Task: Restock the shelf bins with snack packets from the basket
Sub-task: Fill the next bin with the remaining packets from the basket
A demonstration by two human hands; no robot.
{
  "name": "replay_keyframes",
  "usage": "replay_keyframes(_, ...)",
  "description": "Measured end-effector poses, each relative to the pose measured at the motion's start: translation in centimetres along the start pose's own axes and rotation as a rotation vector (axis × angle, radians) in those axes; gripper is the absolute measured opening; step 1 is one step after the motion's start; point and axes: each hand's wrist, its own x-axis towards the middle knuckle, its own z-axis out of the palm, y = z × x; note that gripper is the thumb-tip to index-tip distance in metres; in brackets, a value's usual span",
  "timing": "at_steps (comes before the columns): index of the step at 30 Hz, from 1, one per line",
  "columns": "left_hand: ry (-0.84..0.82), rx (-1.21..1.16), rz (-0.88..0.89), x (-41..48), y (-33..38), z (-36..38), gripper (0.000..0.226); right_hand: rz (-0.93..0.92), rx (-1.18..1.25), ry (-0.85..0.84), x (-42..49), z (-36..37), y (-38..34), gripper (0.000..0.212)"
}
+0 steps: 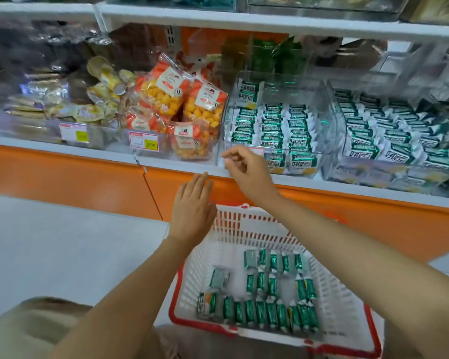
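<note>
A white basket (332, 288) with a red rim sits low in front of me, with several green and white snack packets (265, 310) lying in rows on its bottom. On the shelf above, a clear bin (322, 110) holds stacks of the same packets (272, 128). My right hand (246, 168) hovers at the bin's front edge, fingers loosely curled with nothing in them. My left hand (192, 208) is flat and spread, held above the basket's far left corner, below the shelf edge.
A second clear bin (338, 112) of green packets stands to the right. Orange bags of yellow snacks (166, 99) and yellow-wrapped packs (101, 99) fill the bins to the left. The white shelf lip (166, 164) carries price tags. An orange panel runs below; grey floor lies left.
</note>
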Motion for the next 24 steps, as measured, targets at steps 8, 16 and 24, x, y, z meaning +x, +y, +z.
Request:
replay_keyframes(8,-0.328,-0.044,-0.059,-6.3,-3.0,6.5,0.058,0.274,-0.121,-0.178,-7.2,5.7,8.3,0.009)
replay_keyframes(16,-0.295,-0.255,-0.13,-9.2,-4.0,10.8,0.064,0.63,-0.289,-0.604,-13.6,11.4,19.1,0.022)
replay_keyframes(24,-0.216,-0.323,-0.169,-9.4,-3.7,11.6,0.065,0.766,-0.412,-0.813,-16.6,15.7,23.3,0.051)
